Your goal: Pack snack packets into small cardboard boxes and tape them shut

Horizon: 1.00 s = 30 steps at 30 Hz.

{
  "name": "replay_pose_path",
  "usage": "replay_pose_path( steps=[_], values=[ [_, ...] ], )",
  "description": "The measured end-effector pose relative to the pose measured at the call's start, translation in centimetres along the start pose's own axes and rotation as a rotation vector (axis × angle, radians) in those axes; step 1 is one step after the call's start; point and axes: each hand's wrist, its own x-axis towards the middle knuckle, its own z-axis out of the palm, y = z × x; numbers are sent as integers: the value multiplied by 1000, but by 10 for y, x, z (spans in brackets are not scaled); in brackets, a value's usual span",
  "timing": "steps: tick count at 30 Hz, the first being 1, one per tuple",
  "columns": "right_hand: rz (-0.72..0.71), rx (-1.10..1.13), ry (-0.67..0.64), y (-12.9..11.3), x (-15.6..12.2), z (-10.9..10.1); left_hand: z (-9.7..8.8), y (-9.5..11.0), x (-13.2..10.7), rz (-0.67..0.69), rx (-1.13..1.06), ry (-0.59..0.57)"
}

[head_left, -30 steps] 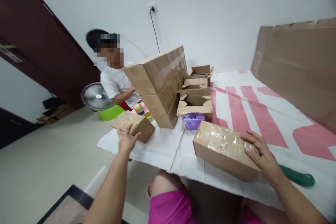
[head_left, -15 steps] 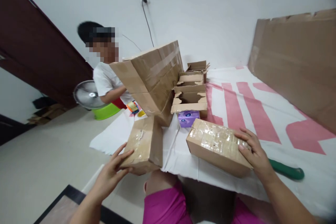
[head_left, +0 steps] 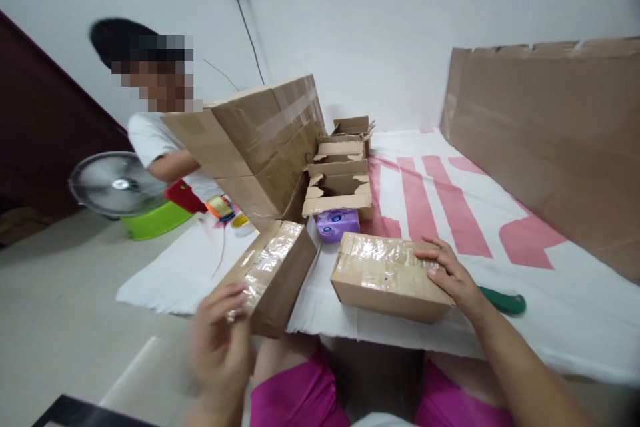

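Note:
My left hand grips the near end of a taped cardboard box, which is tilted and lifted toward me over the sheet's edge. My right hand rests with fingers spread on the right end of a second taped cardboard box, which lies flat on the white and pink sheet. A purple packet lies just behind the two boxes.
A stack of large sealed cartons stands at the back left, with several open small boxes beside it. A green-handled tool lies right of my right hand. Flat cardboard leans on the right wall. A person, a fan and a green basin are at left.
My left hand took the small box from the far left of the sheet and pulled it toward me. The view swung left. My right hand stayed on the other box.

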Motion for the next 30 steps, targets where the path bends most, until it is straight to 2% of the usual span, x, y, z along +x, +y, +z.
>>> replay_pose_path(
  steps=[3,4,5,6,8,10,12,16,20,22,25,28,30],
  values=[
    [-11,10,-102,-6,4,-4,33,24,-6,262,-125,-370],
    [-18,2,-123,-7,5,-5,44,28,-8,309,-118,-479],
    [-17,-13,-134,-7,5,-7,55,30,-11,333,-108,-537],
    [-7,-27,-131,-6,4,-10,64,30,-14,335,-108,-557],
    [45,-54,-80,2,0,-22,79,27,-22,312,-153,-524],
    [111,-129,23,16,-7,-39,86,22,-30,289,-210,-476],
    [153,-317,79,33,-18,-60,89,19,-35,278,-253,-460],
    [162,-797,-66,64,-45,-87,89,17,-38,266,-295,-451],
    [128,-917,-189,74,-59,-90,93,16,-38,254,-336,-445],
    [77,-917,-154,69,-55,-89,94,15,-40,245,-358,-440],
    [-9,-937,10,44,-37,-85,96,15,-45,210,-382,-441],
    [-120,-917,106,0,-13,-72,97,16,-49,157,-398,-457],
    [-200,-870,56,-34,0,-57,96,17,-50,141,-412,-468]
  ],
)
